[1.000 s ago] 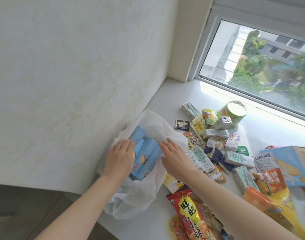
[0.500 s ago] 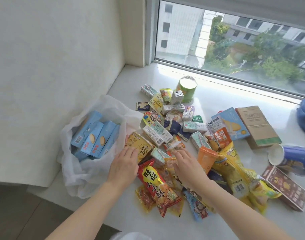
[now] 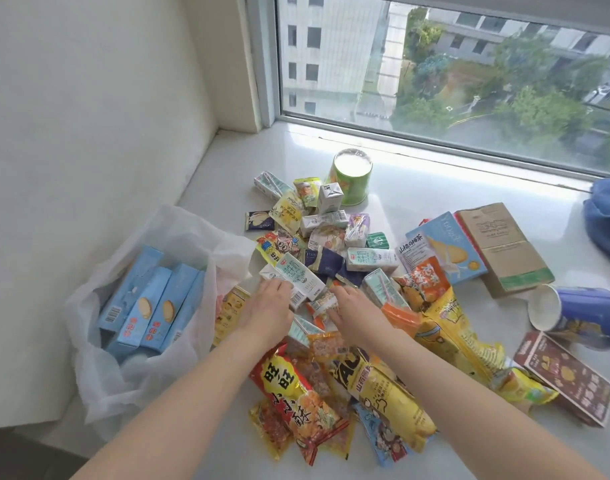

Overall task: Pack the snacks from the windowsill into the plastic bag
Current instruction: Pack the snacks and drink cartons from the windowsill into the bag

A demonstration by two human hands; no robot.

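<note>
At the centre of the frame, both hands lie palm-down on the heap of snacks [image 3: 348, 271] on the white windowsill [image 3: 417, 195]: the left hand [image 3: 267, 311] touches the near end of a white and mint milk carton [image 3: 294, 278], and the right hand [image 3: 357, 315] rests just beside it, over a small clear packet [image 3: 322, 303]. From this view I cannot tell whether either hand's fingers lie flat or curl round anything. At lower left, the white plastic bag [image 3: 99, 379] lies open against the wall, holding 4 light blue biscuit boxes [image 3: 151, 306].
</note>
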